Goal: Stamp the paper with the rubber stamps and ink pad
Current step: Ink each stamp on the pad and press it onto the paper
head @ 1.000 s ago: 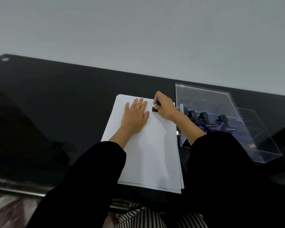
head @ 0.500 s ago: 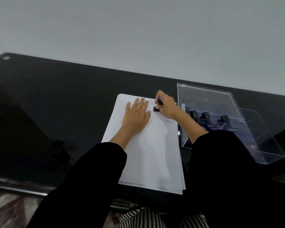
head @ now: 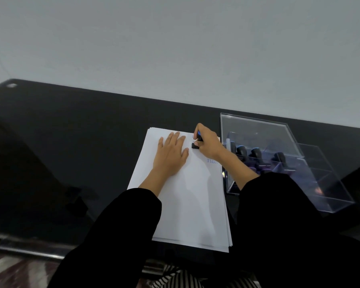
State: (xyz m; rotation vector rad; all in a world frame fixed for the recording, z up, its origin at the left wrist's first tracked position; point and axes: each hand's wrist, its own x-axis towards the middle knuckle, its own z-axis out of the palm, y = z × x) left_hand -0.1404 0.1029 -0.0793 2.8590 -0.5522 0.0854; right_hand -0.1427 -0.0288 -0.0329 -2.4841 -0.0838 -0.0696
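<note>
A stack of white paper point(head: 187, 204) lies on the black table in front of me. My left hand point(head: 172, 155) rests flat on the upper part of the sheet, fingers straight. My right hand point(head: 208, 143) grips a black rubber stamp point(head: 195, 144) with a blue top and holds its base down on the paper near the top right corner. A blue stamped word point(head: 212, 161) shows on the sheet just below my right wrist. Several more black stamps point(head: 256, 152) stand in a clear box to the right. I cannot make out an ink pad.
The clear acrylic box point(head: 324, 196) with its raised lid sits right of the paper, close to my right forearm. The glossy black table point(head: 71, 142) stretches to the left, with a grey wall behind it. My black sleeves cover the near table edge.
Both hands have stayed in the same place on the paper, the stamp still pressed near the top right corner. Only the camera view shifted slightly.
</note>
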